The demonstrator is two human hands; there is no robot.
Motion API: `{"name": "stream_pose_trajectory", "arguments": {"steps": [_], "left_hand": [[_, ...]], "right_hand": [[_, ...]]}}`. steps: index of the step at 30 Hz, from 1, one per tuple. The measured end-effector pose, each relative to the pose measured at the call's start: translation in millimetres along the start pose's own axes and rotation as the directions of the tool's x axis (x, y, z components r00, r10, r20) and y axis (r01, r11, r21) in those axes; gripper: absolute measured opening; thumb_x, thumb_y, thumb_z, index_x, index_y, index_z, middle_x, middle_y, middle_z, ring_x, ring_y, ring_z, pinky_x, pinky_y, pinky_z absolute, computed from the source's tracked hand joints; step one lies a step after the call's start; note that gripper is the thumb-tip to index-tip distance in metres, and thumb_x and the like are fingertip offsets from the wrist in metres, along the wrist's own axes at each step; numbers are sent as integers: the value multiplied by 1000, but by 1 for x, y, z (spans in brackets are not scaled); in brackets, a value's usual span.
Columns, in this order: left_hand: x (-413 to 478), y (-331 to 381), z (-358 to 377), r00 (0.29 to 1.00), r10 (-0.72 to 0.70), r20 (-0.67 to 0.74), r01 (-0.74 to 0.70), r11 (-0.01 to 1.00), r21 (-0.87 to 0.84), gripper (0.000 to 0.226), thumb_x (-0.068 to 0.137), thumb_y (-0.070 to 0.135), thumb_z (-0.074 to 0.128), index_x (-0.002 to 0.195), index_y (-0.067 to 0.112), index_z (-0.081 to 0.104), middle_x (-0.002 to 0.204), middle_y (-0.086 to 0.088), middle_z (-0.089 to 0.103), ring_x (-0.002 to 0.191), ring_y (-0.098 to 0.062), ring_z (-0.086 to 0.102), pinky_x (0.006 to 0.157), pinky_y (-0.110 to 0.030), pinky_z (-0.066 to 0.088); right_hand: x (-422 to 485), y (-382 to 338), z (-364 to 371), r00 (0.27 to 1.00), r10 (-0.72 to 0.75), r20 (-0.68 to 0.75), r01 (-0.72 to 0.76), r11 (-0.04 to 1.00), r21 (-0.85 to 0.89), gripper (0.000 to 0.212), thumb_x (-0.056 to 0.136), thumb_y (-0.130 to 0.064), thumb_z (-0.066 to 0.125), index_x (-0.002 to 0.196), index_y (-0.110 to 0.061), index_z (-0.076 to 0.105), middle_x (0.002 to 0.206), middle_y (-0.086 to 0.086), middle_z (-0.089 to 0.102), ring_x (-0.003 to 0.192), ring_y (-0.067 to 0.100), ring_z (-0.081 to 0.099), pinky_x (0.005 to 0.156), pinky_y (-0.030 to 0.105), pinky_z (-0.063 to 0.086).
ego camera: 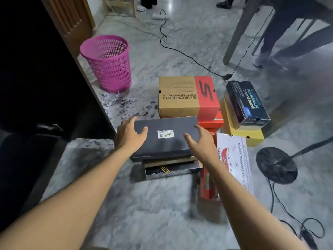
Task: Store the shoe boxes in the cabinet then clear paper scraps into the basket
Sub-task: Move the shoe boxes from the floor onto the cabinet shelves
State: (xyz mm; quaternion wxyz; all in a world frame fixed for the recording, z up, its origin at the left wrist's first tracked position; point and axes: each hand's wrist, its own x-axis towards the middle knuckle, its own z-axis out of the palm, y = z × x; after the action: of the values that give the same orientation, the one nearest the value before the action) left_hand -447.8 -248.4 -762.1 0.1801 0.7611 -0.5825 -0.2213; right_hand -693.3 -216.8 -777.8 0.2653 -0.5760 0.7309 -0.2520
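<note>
Nothing looks stored yet: my left hand (pixel 128 136) and right hand (pixel 200 141) flank the black box (pixel 169 147), open, perhaps touching it; scraps (pixel 122 105) lie beyond.

Body in view: 2 arms and 2 hands of 1 person, seen from above.
Left hand (pixel 128 134): bare; its back and thumb show, the fingers only in part.
Right hand (pixel 200 141): bare; its back, thumb and fingers show.
Left forearm (pixel 81 192): bare along all its visible length, to the bottom-left frame edge.
Right forearm (pixel 243 195): bare likewise, to the bottom-right edge.
Wrists: bare on both sides.
Fine detail: nails and skin lines too soft to tell.
</note>
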Motion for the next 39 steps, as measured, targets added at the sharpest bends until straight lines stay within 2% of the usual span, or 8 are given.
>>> {"name": "stream_pose_trajectory", "arguments": {"steps": [7,15,18,23,27,31,35,39], "left_hand": [[32,-80,95,984,5,-177,-14,999,-50,78,82,65,51,148,29,31,148,-2,41,136,-28,38,106,-45,39],[30,-113,130,971,-167,-173,71,886,-458,57,86,56,57,132,23,52,122,-2,61,113,-27,57,88,-34,44],[24,-123,129,988,-116,-103,51,869,-493,42,88,57,56,111,23,63,104,3,64,99,-24,61,79,-32,43],[23,-136,126,997,-81,-16,59,830,-554,57,71,73,56,114,36,63,112,10,68,104,-18,63,97,-41,50],[7,-143,119,996,-71,-55,26,810,-585,38,80,60,61,112,39,62,113,13,67,109,-15,62,101,-38,47],[-12,-157,93,988,-99,-118,9,803,-596,36,81,58,61,114,44,62,110,18,68,106,-13,63,97,-45,51],[-29,-178,52,977,-128,-173,2,809,-587,42,74,65,58,113,49,61,113,21,67,109,-12,62,98,-44,50],[-49,-214,10,948,-222,-228,43,799,-600,49,72,65,58,114,40,64,109,16,68,104,-13,64,96,-47,51]], "right_hand": [[28,84,82,953,-35,-301,9,996,-85,86,78,-75,54,145,-23,38,147,6,45,137,27,39,111,49,37],[29,119,114,925,30,-378,168,861,480,89,78,-48,78,149,-21,30,140,-2,47,129,10,46,107,25,39],[20,128,117,938,69,-340,133,833,538,89,77,-52,78,148,-24,32,140,-6,50,125,7,50,103,19,39],[10,128,130,953,41,-300,145,808,571,77,73,-51,82,136,-27,44,129,-10,58,115,4,56,97,22,44],[0,120,133,961,8,-275,151,822,549,79,69,-58,81,133,-30,44,124,-14,59,110,1,58,95,24,46],[-6,95,138,962,-69,-266,209,811,546,61,75,-49,81,122,-34,46,112,-20,59,103,-7,57,85,8,44],[-12,63,157,958,-181,-223,277,782,558,73,73,-57,79,132,-30,46,124,-14,59,112,-2,57,95,20,45],[-20,23,184,950,-281,-139,308,751,584,74,76,-49,80,135,-24,43,123,-12,58,108,-4,56,84,7,45]]}}
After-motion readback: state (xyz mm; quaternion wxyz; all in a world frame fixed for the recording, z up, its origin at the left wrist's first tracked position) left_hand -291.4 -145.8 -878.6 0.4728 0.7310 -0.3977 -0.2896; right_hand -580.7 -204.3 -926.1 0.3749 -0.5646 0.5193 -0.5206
